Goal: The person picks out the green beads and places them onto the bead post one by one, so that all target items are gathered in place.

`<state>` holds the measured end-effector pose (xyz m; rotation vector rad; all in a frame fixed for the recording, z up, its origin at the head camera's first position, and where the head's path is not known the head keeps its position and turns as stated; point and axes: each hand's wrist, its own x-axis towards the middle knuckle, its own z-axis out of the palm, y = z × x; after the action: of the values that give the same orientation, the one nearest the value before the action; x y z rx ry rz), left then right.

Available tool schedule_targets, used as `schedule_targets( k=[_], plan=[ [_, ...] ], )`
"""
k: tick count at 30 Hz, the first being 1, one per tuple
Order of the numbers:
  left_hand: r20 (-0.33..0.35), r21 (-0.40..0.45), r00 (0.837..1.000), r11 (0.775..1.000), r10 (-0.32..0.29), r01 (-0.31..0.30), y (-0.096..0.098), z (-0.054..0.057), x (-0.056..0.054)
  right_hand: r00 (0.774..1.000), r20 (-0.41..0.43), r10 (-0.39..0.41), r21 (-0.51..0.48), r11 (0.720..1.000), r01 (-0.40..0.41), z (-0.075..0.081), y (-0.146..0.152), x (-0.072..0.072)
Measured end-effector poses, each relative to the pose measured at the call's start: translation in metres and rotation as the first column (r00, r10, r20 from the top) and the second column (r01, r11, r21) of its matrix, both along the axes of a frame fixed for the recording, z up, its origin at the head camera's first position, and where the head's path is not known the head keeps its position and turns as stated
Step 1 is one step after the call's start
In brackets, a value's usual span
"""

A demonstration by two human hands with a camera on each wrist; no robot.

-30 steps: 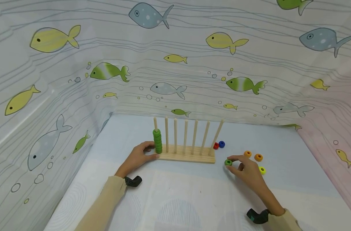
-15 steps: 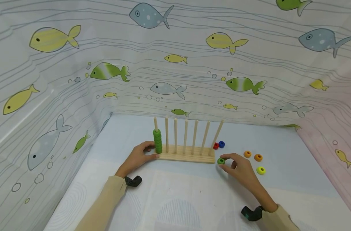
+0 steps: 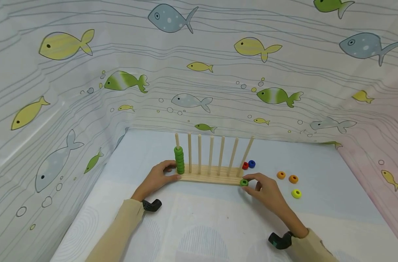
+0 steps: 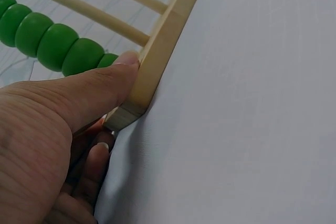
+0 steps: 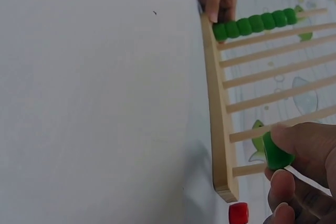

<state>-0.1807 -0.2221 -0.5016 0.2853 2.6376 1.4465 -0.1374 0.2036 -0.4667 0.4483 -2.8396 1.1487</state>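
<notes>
A wooden peg rack (image 3: pixel 212 179) with several upright pegs stands on the table. Its leftmost peg carries a stack of green beads (image 3: pixel 179 160). My left hand (image 3: pixel 156 179) grips the left end of the base, thumb at the front edge beside the lowest bead and the other fingers behind the end in the left wrist view (image 4: pixel 79 103). Between right thumb and fingers I pinch one loose green bead (image 3: pixel 244 182), also clear in the right wrist view. That right hand (image 3: pixel 264 189) is at the rack's right end, the bead in front of the rightmost pegs.
Behind the rack's right end lie a red bead (image 3: pixel 245 166) and a blue bead (image 3: pixel 251 164). Farther right are two orange beads (image 3: pixel 293 179) and a yellow bead (image 3: pixel 296 193). A fish-patterned sheet (image 3: pixel 225 109) rises behind the table.
My right hand has moved left with the green bead, from beside the beads on the right to the rack's right end. The left hand has stayed on the base.
</notes>
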Motion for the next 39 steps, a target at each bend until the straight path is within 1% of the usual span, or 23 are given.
schedule_targets(
  k=[5,11,18,25,32,35,39],
  plan=[
    [0.006,-0.008,1.000,1.000,0.004,-0.004,0.000,0.001,-0.001,1.000,0.002,0.018,-0.003,1.000,-0.018,0.002,-0.006,-0.001],
    [0.011,0.002,1.000,1.000,0.005,-0.005,0.001,0.002,0.000,0.999,0.005,0.039,-0.007,0.999,-0.038,0.003,-0.014,-0.002],
    [0.000,-0.007,1.000,1.000,0.002,-0.002,0.000,0.000,-0.001,0.997,-0.036,0.067,-0.030,0.997,-0.069,0.003,-0.022,-0.004],
    [-0.009,0.001,1.000,1.000,-0.002,0.002,0.000,-0.002,-0.002,0.996,-0.029,0.089,-0.045,0.995,-0.091,0.003,-0.029,-0.004],
    [-0.005,-0.003,1.000,1.000,0.000,0.000,0.001,-0.002,-0.002,0.993,-0.059,0.106,-0.042,0.993,-0.108,0.005,-0.038,-0.007],
    [-0.008,-0.007,1.000,1.000,-0.005,0.005,0.000,-0.001,-0.002,0.990,-0.066,0.125,-0.060,0.990,-0.129,0.005,-0.042,-0.008],
    [0.008,-0.007,1.000,1.000,0.003,-0.003,0.000,-0.001,-0.002,0.986,-0.066,0.150,-0.086,0.984,-0.156,0.004,-0.047,-0.009]
  ],
)
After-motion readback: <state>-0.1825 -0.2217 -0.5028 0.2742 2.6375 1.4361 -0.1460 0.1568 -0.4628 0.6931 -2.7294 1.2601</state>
